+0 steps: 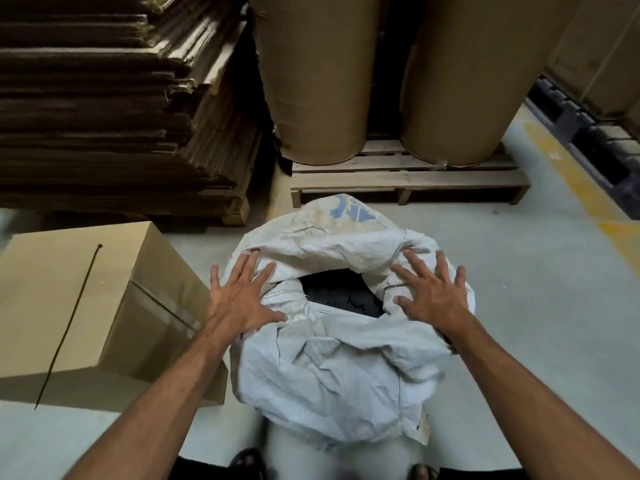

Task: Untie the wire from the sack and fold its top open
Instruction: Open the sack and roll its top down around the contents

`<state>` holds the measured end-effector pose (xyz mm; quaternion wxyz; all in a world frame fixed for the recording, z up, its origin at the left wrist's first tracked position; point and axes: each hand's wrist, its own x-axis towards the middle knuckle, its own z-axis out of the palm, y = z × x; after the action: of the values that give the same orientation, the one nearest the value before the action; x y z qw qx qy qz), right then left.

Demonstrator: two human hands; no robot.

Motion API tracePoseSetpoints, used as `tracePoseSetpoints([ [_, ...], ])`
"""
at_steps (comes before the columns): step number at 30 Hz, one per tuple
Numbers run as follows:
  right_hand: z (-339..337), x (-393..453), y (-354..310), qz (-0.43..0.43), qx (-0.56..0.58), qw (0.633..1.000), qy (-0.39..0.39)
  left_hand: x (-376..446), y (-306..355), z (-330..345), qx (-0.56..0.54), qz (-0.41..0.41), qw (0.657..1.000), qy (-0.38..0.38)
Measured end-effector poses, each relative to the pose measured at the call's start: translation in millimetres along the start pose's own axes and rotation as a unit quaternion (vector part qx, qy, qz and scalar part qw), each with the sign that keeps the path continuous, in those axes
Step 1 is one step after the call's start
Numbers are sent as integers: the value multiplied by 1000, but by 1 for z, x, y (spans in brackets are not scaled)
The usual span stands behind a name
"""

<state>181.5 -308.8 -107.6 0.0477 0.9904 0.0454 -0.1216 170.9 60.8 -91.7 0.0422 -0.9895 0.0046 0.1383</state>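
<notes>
Both forearms bare to the frame edge; no sleeves, watch, rings or gloves visible. Left hand [239, 299] and right hand [433, 296]: bare, nails short. At 6 o'clock, dark shorts' hems [204, 467] and toes in dark open sandals [247, 460], blurred; strap detail not resolvable.

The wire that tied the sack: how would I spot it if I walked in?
Find the brown cardboard box left of the white sack. Across its top lies the wire, a long, thin, dark strand overhanging the near edge, the only slender line there.
</notes>
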Motion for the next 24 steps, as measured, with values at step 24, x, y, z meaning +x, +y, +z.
tracePoseSetpoints([
  [24, -55, -9, -74, -88, 169, 972, -138, -10, 46, -8, -107, 103, 978, 148],
])
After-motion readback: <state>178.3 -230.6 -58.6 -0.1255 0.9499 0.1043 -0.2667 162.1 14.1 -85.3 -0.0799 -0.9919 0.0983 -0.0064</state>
